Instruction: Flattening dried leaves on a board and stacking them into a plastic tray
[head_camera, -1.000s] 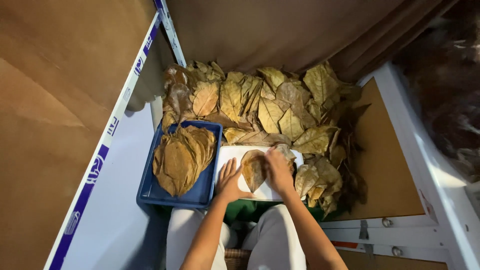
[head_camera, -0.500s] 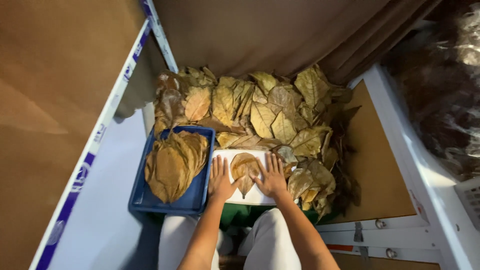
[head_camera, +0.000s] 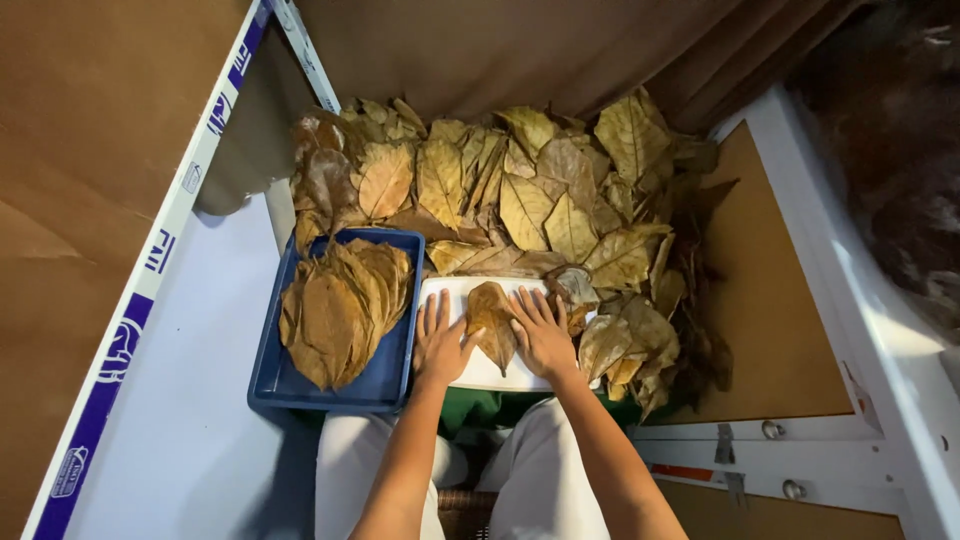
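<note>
Blue tray (head_camera: 268, 385) at the left holds a stack of dry leaves (head_camera: 340, 305). Beside it, on the white board (head_camera: 480, 375), the left hand (head_camera: 440, 340) and right hand (head_camera: 540, 335) lie flat, fingers spread, pressing one brown leaf (head_camera: 490, 318) between them; a leaf pile (head_camera: 520, 190) crowds the board's far and right edges.

The leaf (head_camera: 491, 322) under the hands is brown with darker spots. It lies on a white board (head_camera: 480, 372). The tray (head_camera: 385, 375) at the board's left edge is blue, and the leaves in it (head_camera: 335, 310) are golden brown. The big pile of leaves (head_camera: 530, 195) past the board's far edge is yellow, tan and brown. The person's trousers (head_camera: 540, 480) are white.
</note>
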